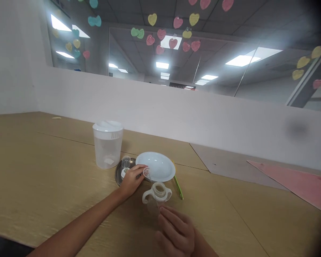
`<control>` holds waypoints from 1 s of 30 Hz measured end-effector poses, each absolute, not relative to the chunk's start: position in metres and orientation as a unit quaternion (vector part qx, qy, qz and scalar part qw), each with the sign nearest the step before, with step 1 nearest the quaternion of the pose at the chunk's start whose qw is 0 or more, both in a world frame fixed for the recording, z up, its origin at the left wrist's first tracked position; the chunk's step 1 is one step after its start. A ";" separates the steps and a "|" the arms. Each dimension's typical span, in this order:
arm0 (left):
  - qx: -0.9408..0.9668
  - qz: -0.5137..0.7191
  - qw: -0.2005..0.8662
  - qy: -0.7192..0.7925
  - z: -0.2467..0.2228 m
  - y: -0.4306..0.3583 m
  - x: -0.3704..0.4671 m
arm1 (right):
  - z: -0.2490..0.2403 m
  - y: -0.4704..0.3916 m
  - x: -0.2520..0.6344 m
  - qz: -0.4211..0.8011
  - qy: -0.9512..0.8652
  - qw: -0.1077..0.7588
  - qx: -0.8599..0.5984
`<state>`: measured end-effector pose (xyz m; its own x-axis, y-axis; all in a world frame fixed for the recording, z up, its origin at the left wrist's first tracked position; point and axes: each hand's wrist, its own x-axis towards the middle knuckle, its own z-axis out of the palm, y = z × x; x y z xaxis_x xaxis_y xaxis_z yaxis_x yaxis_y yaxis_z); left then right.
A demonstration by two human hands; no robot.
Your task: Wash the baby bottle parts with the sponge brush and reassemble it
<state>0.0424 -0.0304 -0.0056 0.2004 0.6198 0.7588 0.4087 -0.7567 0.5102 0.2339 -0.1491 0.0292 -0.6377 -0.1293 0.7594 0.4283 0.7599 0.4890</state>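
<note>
My left hand (132,180) pinches a small clear round piece (146,172) above the front rim of a white oval bowl (156,166). From it a thin clear tube (154,191) slants down to my right hand (176,228), whose thumb and fingers close on the lower end. Behind the tube stands a clear baby bottle (152,206) with a white two-handled collar (164,197) and an open mouth. Left of the bowl, partly behind my left hand, a dark metal plate (118,170) bears a clear dome cap (126,161) and a white ring-shaped part (124,173).
A lidded translucent bucket (108,148) stands at the back left. A green stick-like tool (178,187) lies right of the bowl. Pink cloth (296,182) and a grey sheet (230,167) cover the table's right side. A white wall (160,110) runs behind, below a window.
</note>
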 end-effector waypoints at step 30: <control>0.709 0.586 0.201 0.335 0.007 -0.051 0.047 | 0.046 -0.139 0.222 -0.310 -0.843 0.432 -0.080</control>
<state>0.0471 -0.0506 0.0073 0.0875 0.7119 0.6968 0.2400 -0.6939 0.6789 0.2219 -0.1395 0.0456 -0.6146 -0.1324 0.7776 0.4024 0.7953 0.4534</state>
